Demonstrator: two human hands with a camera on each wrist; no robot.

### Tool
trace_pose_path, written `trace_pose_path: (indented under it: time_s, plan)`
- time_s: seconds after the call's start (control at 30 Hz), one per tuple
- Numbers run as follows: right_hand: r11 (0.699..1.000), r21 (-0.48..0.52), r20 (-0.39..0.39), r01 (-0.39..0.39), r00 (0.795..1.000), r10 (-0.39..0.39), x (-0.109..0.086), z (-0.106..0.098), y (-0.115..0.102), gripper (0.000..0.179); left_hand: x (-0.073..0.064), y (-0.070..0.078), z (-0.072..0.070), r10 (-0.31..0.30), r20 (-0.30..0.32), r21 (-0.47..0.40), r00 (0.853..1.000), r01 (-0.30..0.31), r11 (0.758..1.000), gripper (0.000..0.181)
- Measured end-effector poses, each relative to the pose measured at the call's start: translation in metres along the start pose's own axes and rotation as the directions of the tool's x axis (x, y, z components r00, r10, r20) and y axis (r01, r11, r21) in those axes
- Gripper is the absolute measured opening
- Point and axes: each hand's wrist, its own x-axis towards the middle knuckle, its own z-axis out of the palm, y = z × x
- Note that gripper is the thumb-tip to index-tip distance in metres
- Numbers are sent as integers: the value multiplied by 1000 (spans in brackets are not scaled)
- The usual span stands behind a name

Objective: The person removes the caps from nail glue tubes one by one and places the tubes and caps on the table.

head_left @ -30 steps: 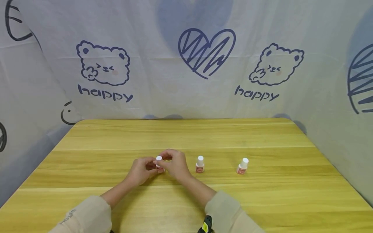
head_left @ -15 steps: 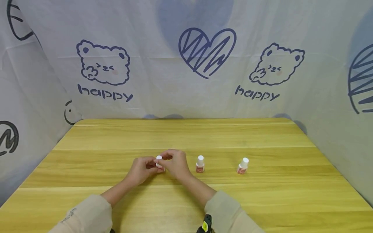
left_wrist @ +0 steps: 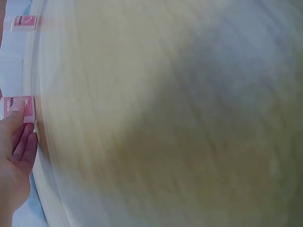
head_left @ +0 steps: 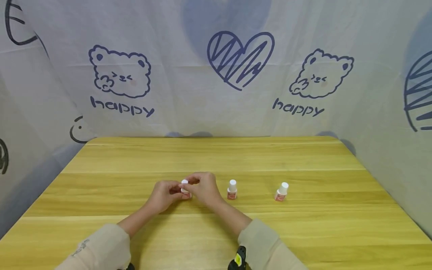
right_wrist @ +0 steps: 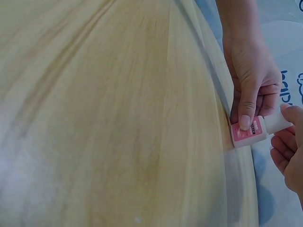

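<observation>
A small white bottle (head_left: 186, 194) with a pink label and a white cap (head_left: 184, 182) stands upright on the wooden table, left of the middle. My left hand (head_left: 162, 195) grips its body low down; in the right wrist view the left thumb (right_wrist: 245, 121) lies across the pink label (right_wrist: 248, 131). From the other side my right hand (head_left: 205, 188) pinches the white cap, its thumb on the near side and fingers behind. The left wrist view catches the left hand (left_wrist: 14, 165) at its edge, thumb on the label.
Two matching bottles stand upright to the right, one (head_left: 231, 190) close by the right hand and another (head_left: 281, 192) farther off. The wood-grain table (head_left: 216, 240) reaches back to a printed cloth (head_left: 182, 93) hanging behind and at both sides.
Both hands stay at the same bottle with almost the same hold. The whole head view shifts very slightly; the other two bottles stay where they were.
</observation>
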Motion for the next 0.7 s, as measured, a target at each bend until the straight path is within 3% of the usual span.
trace_pose_path:
  time_s: [0.23,0.7]
  plan:
    - [999,-37,45,10,999,-9,2,-3,2,14,1,0,1,2,10,15,1000,-2,1000,16]
    - [990,-80,124,115,987,-105,8,-8,4,15,2,1,-2,18,29,-2,999,-18,1000,16]
